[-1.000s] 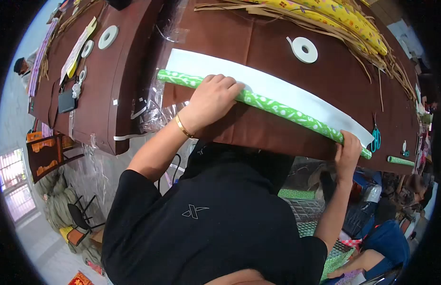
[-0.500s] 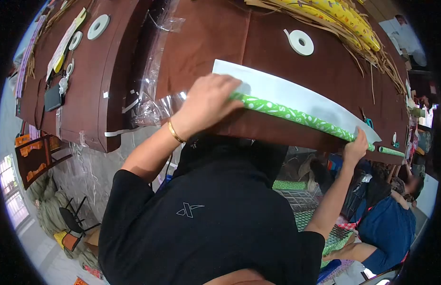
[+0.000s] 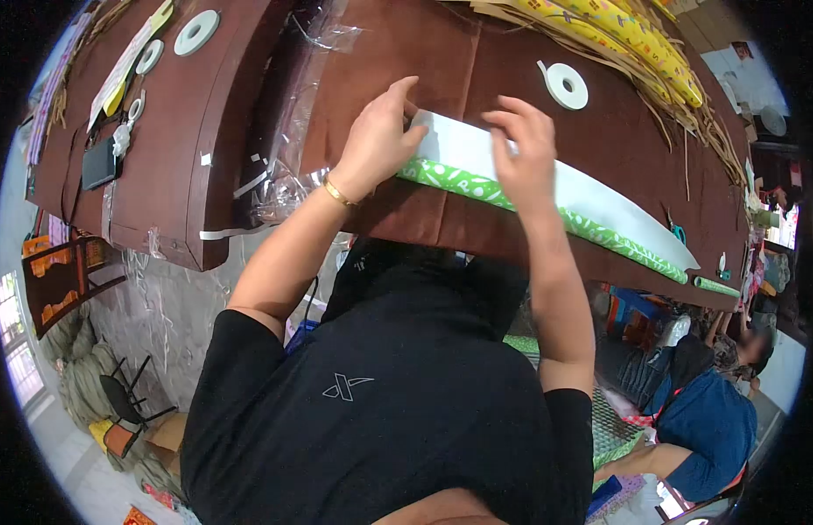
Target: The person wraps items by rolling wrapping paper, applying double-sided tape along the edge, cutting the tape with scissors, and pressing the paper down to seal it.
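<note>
A long sheet, white on top (image 3: 599, 197) with a green patterned folded strip (image 3: 463, 181) along its near edge, lies by the front edge of the brown table. At its left end is my left hand (image 3: 378, 140), fingers apart and thumb over the sheet's corner. My right hand (image 3: 525, 157) is above the middle of the sheet, fingers bent and apart, with nothing seen in them. It hides part of the green strip.
A roll of white tape (image 3: 565, 86) lies beyond the sheet. Yellow patterned bundles (image 3: 634, 39) and brown strips lie at the back. More tape rolls (image 3: 196, 33) and a dark wallet-like item (image 3: 98, 164) are on the left. Another person (image 3: 708, 429) sits at the right.
My right hand has let go of the sheet's right end and moved left over its middle. My left hand has shifted slightly up, its fingers lifting apart.
</note>
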`<state>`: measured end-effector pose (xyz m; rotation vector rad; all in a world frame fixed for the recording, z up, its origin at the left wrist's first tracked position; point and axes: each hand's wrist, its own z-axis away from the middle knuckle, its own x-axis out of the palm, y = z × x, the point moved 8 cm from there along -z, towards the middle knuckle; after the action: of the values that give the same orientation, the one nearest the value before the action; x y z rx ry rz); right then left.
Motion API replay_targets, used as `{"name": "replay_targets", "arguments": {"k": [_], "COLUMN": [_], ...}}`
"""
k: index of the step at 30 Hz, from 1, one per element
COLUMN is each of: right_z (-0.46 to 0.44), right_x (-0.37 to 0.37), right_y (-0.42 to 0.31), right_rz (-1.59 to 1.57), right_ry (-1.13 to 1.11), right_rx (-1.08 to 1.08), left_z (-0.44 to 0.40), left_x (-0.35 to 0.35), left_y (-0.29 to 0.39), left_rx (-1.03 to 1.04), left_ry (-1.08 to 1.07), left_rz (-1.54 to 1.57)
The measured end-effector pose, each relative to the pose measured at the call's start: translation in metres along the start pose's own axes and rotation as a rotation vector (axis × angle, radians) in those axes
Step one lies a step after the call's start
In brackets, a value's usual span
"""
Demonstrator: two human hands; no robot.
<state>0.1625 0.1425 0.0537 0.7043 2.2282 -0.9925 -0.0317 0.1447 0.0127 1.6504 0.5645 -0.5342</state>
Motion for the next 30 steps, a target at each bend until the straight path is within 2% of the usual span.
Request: {"name": "replay_targets", "arguments": {"k": [2,5,8,12,15,30], "right_z": [-0.009,-0.015,-0.021,-0.027,-0.028,-0.035], "right_x": [0.025,0.048,0.054,0.055,0.056,0.063], "right_y": [-0.014,-0.022,-0.028,-0.045,-0.052,-0.066], "right_rz": [-0.049,-0.054,-0.024,0.011,0.053,0.181], "right_ry": [-0.044,-0.056,-0.05,-0.053,-0.034,-0.084], "right_rx": [0.003,0.006,-0.021,-0.092,-0.144,-0.173], "left_z": [0.0,0.0,-0.001,-0.002,0.0,0.007], "left_x": [0.001,-0.003,-0.005,-0.009,-0.01,-0.022], "left_y": [-0.008,-0.011,-0.011,-0.012,-0.017,-0.011], "left_rx": [-0.081,-0.04,-0.109,-0.079,-0.157,0.011], "left_ry": [-0.024,0.006,-0.006,0.01,-0.015,0.074], "left_rz": [0.157,0.201,0.227,0.246,0.301,0.373]}}
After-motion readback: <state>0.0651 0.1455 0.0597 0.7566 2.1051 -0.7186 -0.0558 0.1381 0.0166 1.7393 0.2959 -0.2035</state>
